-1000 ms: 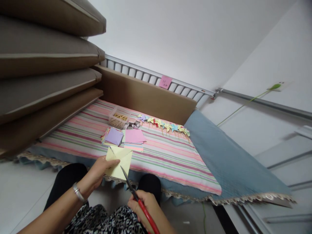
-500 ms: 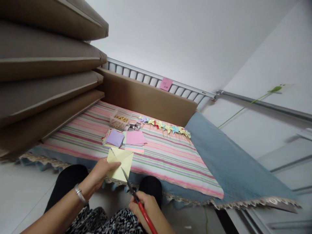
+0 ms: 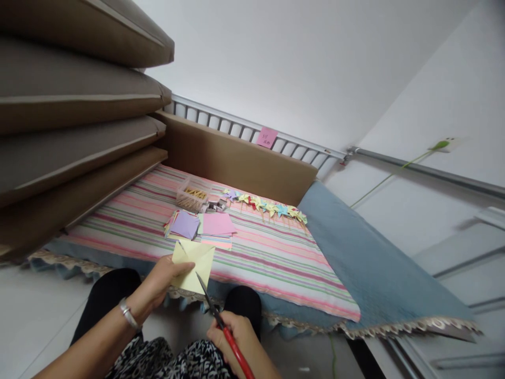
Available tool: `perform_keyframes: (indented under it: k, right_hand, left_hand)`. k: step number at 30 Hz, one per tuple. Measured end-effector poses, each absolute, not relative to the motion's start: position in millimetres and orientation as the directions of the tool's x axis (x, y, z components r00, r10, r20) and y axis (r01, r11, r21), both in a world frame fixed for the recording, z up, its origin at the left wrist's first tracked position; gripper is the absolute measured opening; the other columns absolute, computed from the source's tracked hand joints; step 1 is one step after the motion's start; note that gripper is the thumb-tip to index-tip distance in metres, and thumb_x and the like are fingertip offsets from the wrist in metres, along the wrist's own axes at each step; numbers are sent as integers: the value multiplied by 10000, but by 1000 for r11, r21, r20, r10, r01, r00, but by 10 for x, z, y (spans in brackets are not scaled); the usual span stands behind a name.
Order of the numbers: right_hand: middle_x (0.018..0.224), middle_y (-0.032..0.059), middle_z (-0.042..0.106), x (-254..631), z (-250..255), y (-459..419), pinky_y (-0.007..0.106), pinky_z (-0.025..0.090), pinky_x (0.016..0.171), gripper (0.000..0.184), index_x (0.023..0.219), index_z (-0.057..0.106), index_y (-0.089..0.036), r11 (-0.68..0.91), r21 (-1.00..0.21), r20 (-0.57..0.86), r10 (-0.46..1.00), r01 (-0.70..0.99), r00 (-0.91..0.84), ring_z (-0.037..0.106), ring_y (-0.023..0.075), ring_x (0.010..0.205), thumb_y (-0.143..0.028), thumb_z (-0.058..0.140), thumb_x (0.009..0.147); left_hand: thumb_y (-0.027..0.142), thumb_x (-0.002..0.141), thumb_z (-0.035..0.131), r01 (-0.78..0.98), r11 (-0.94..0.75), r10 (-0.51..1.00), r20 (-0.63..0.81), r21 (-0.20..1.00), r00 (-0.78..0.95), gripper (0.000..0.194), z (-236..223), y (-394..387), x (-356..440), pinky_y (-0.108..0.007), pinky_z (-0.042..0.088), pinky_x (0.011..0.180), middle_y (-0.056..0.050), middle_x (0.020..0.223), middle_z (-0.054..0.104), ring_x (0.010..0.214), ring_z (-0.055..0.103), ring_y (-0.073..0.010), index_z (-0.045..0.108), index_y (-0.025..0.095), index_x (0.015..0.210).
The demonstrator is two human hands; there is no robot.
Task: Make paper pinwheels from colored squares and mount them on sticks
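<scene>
Head view: right grip point(image 3: 235, 331) holds scissors point(image 3: 216, 315) slanting up-left; left grip point(image 3: 162, 279) pinches paper point(image 3: 202, 259).

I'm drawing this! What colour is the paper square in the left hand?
The paper square is pale yellow, shown in the head view.

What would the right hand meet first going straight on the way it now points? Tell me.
Most likely the yellow paper square: the red-handled scissors in the right hand point at it, their tips overlapping it in view near the left hand. Whether they touch it is unclear.
</scene>
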State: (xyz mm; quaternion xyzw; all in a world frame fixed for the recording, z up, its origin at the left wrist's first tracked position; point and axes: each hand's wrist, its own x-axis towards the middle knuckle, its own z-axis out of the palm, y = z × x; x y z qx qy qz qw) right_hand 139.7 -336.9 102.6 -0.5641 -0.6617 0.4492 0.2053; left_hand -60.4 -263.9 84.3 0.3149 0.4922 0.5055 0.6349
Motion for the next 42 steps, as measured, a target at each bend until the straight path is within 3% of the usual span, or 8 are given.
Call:
perform_keyframes:
  k: [5, 10, 18, 22, 27, 33, 37, 42]
  right_hand:
    - [581, -39, 519, 1524, 923, -3350, 185, 340, 526, 106, 798, 658, -167, 49, -803, -210, 909, 594, -359, 457, 99, 539, -217, 588, 737]
    - [638, -30, 590, 1812, 795, -3335, 201, 398, 555, 290, 1003, 619, -202, 71, -804, -208, 896, 590, -392, 521, 119, 550, -166, 559, 722]
    - [955, 50, 644, 1768, 1025, -2974, 284, 463, 746, 431, 1103, 540, -206, 169, -883, 65, 968, 438, -242, 602, 186, 833, -169, 646, 687]
    - [743, -34, 569, 1513, 1047, -2792, 202, 418, 569, 435, 1084, 533, -209, 159, -939, 70, 957, 306, -281, 526, 103, 594, -92, 594, 669]
    - [586, -95, 379, 1344, 892, -2668, 185, 307, 477, 383, 1013, 536, -193, 105, -976, 70, 980, 188, -186, 340, 67, 474, -104, 576, 643]
    - [701, -40, 506, 1156, 729, -2594, 236, 422, 596, 389, 1062, 474, -199, 111, -992, 111, 994, -67, 8, 507, 126, 613, -249, 611, 702]
    - [723, -30, 532, 1011, 684, -2588, 248, 450, 606, 392, 1068, 483, -208, 86, -995, 83, 996, -60, 40, 541, 139, 633, -278, 627, 710]
    - [697, -34, 550, 1075, 676, -2722, 250, 460, 601, 444, 1110, 494, -192, 13, -1000, 14, 989, -3, -147, 579, 136, 612, -325, 641, 712]
  left_hand:
    - [247, 562, 767, -316, 269, 955, -294, 910, -32, 309, 893, -2594, -663, -284, 490, 521, -99, 692, 737, 564, 652, -218, 691, 97, 821]
    - [218, 568, 753, -238, 311, 944, -328, 920, -35, 255, 932, -2544, -833, -274, 482, 494, -109, 689, 741, 552, 649, -217, 703, 97, 787]
    - [224, 562, 752, -42, 400, 861, -359, 916, 359, 261, 916, -2657, -619, -304, 508, 622, -134, 767, 751, 673, 688, -267, 734, 94, 787]
    - [169, 560, 730, -3, 381, 828, -340, 925, 445, 235, 934, -2716, -443, -289, 502, 643, -103, 743, 750, 706, 687, -261, 741, 113, 788]
    - [269, 613, 757, -171, 415, 863, -327, 894, 385, 274, 928, -2686, -557, -312, 516, 646, -123, 765, 744, 689, 687, -255, 716, 107, 831]
    - [289, 704, 718, -522, 397, 916, -287, 755, 281, 362, 883, -2718, -513, -328, 521, 764, -147, 928, 736, 841, 685, -250, 669, 105, 1012]
    - [261, 645, 759, -512, 351, 935, -319, 784, 153, 441, 820, -2723, -413, -309, 523, 699, -137, 896, 743, 756, 686, -236, 654, 95, 1040]
    - [286, 580, 789, -414, 290, 939, -341, 863, -52, 443, 810, -2619, -654, -265, 491, 554, -122, 777, 744, 646, 665, -214, 670, 73, 950]
